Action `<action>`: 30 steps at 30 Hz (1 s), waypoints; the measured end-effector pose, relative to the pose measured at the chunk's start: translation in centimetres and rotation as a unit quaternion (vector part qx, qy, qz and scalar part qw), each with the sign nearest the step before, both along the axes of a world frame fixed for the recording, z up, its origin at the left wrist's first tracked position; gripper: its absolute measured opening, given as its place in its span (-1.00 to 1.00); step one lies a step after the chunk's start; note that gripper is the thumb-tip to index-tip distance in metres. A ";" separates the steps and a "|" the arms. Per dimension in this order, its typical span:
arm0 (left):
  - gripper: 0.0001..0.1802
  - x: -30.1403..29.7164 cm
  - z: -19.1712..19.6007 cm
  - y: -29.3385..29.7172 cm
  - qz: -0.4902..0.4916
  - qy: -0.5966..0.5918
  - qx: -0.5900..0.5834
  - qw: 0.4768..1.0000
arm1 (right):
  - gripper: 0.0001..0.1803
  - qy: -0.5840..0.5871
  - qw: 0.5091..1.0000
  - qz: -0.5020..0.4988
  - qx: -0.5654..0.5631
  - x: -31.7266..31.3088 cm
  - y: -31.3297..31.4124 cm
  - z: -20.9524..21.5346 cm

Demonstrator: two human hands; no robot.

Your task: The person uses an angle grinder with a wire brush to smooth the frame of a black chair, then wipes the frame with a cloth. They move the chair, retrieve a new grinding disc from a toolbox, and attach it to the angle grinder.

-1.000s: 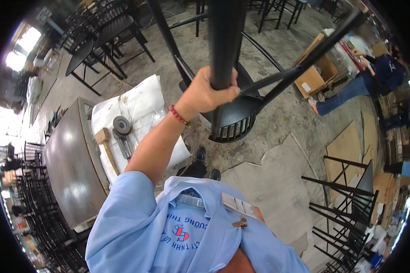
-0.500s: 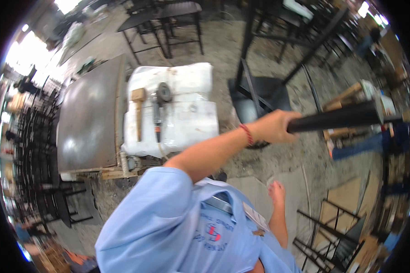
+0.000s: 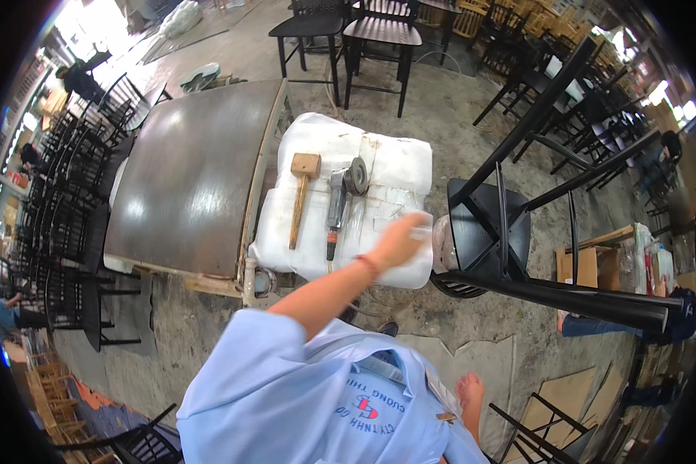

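Observation:
My left hand [image 3: 400,241], blurred and with a red band at its wrist, is above a white-wrapped padded bundle [image 3: 398,166]. Nothing shows in its fingers, which stretch toward the right. A wooden mallet [image 3: 300,197] and an angle grinder [image 3: 338,205] lie side by side on the bundle, left of that hand. Just to the right is an upturned black chair [image 3: 472,213], its seat low and its long legs pointing up and toward me. Down at my right side hangs my right hand [image 3: 469,389], empty, its fingers loosely apart; it touches nothing.
A dark-topped table [image 3: 197,178] stands at left against the bundle. Black high chairs [image 3: 379,35] are at the far side, and stacked black chairs [image 3: 85,178] line the left. A cardboard box [image 3: 588,267] and a person in jeans [image 3: 603,325] are at right.
My left hand has let go of the black chair leg and moved left over the bundle. The upturned chair now stands lower and apart from the hand. The view has shifted.

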State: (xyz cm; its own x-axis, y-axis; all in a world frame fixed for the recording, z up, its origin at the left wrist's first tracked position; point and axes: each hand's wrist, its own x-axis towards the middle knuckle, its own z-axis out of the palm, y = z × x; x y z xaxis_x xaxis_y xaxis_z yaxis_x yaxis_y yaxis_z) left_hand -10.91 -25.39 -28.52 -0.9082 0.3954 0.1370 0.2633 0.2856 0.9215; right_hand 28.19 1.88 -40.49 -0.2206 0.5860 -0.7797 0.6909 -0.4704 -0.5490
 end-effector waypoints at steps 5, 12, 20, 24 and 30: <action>-0.51 -3.1 -7.3 -14.3 0.171 -0.124 -0.336 0.918 | -0.76 -0.036 0.995 0.091 -0.019 2.7 -5.7 -0.4; -0.80 -4.1 -9.7 -11.2 0.190 -0.226 -0.164 0.941 | -0.64 -0.110 0.983 0.137 -0.050 2.2 -9.1 1.9; -0.89 -2.2 -7.0 -14.1 0.182 -0.430 0.246 0.849 | -0.61 -0.025 0.990 0.121 -0.062 0.1 -6.4 1.0; -0.86 6.1 -5.3 -14.2 0.098 -0.466 0.315 0.821 | -0.57 0.045 0.981 0.181 -0.045 -0.9 -4.3 2.5; -0.61 16.8 -0.8 -13.0 0.017 -0.461 0.345 0.817 | -0.59 0.254 0.898 0.360 -0.021 -7.9 -5.4 10.2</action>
State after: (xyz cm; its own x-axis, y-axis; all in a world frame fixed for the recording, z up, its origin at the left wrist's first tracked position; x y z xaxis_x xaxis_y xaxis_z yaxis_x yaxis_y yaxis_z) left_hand 5.89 -38.34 -29.33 -0.7598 0.4850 -0.4329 -0.6317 -0.3931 0.6682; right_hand 20.27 -3.49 -30.30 -0.8634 0.1211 -0.4898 0.4899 -0.0306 -0.8712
